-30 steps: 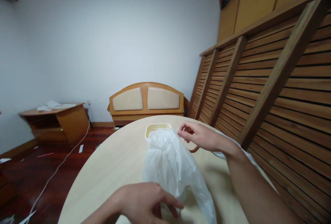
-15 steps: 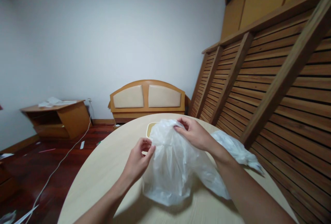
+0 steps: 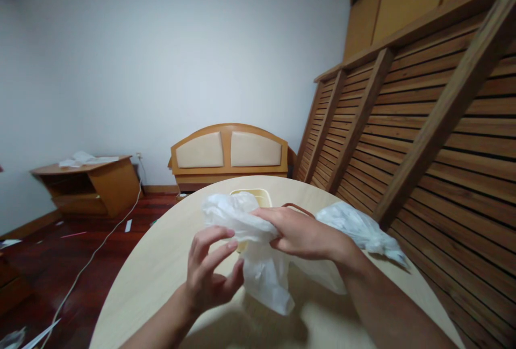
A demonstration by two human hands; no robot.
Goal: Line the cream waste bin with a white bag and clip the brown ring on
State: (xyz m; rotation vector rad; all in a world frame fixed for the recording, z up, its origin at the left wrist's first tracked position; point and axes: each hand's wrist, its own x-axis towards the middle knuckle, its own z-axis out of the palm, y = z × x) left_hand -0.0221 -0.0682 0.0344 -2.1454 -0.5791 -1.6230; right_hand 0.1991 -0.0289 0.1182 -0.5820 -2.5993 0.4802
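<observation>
A thin white plastic bag (image 3: 268,279) hangs crumpled over the round table, its upper part folded over toward the left. My right hand (image 3: 296,230) is closed round the gathered upper part of the bag. My left hand (image 3: 213,268) is just left of the bag, fingers curled but apart, with nothing visible between them. Behind the bag, a pale yellow tray (image 3: 264,197) rests on the table, partly covered from view. Another part of white plastic shows below my right forearm.
The pale round table (image 3: 161,263) fills the foreground. A bundled, filled-looking plastic bag (image 3: 363,230) lies at its right edge, and a thin brown loop (image 3: 298,208) shows behind my right hand. Wooden slatted panels (image 3: 403,134) lean at the right; a cable (image 3: 100,244) crosses the floor.
The bag has gone from spread and hanging to bunched in my right hand, its top flopped left. My left hand has moved down and its fingers have spread. More of the yellow tray shows.
</observation>
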